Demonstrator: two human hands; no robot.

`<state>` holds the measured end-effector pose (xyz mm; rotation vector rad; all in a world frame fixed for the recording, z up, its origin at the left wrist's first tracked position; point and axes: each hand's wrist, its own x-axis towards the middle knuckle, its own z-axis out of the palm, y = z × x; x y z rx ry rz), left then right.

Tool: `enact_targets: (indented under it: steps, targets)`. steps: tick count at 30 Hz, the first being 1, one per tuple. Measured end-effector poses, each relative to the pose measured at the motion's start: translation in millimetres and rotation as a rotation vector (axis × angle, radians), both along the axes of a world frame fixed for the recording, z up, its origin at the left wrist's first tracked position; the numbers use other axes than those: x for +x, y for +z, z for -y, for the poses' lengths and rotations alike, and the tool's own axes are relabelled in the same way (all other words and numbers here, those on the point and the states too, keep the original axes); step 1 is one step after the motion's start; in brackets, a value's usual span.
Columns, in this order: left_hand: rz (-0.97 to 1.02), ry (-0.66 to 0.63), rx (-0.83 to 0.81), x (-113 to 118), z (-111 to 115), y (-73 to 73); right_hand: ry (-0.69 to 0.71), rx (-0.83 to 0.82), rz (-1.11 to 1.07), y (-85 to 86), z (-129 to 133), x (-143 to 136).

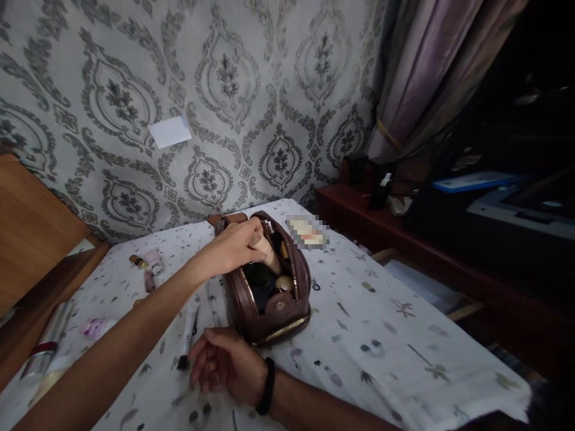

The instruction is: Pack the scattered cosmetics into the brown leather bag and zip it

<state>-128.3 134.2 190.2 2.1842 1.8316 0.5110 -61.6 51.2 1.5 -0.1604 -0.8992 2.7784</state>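
Note:
A brown zip bag (291,326) stands on the cloth with its top unzipped. My left hand (229,246) reaches over its far left side, fingers closed round a beige cosmetic tube (268,256) that sits tilted in the opening. Inside the bag, a round gold-and-beige item (284,284) and a dark round item (259,274) show beside the tube. My right hand (229,366), a black band at its wrist, rests in front of the bag with fingers loosely curled and nothing in them. Close to its fingertips lies a slim white tube (189,326) with a black end.
Left of my left arm lie small cosmetics: a pink tube (154,261), a gold-and-black item (138,261), a pink-and-white bottle (95,327) and a silver cylinder (49,338). A blurred-out flat item (308,232) lies behind the bag. A dark red desk (359,209) stands right.

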Motion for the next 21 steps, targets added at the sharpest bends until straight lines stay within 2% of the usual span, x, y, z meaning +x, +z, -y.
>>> enact_targets:
  steps: [9,14,18,21]
  targets:
    - [-0.039,-0.013,0.035,-3.3,4.3,2.7,-0.014,0.001,0.028,2.3,0.2,2.0]
    - [0.13,-0.017,0.166,-12.3,16.7,9.8,-0.026,0.003,0.011,1.0,0.1,1.9]
    - [0.245,0.135,0.386,-32.9,34.5,5.9,-0.031,0.017,0.01,1.4,0.4,1.2]
    - [0.278,0.242,0.441,-47.5,45.6,-6.0,-0.031,0.016,0.019,1.1,1.3,1.4]
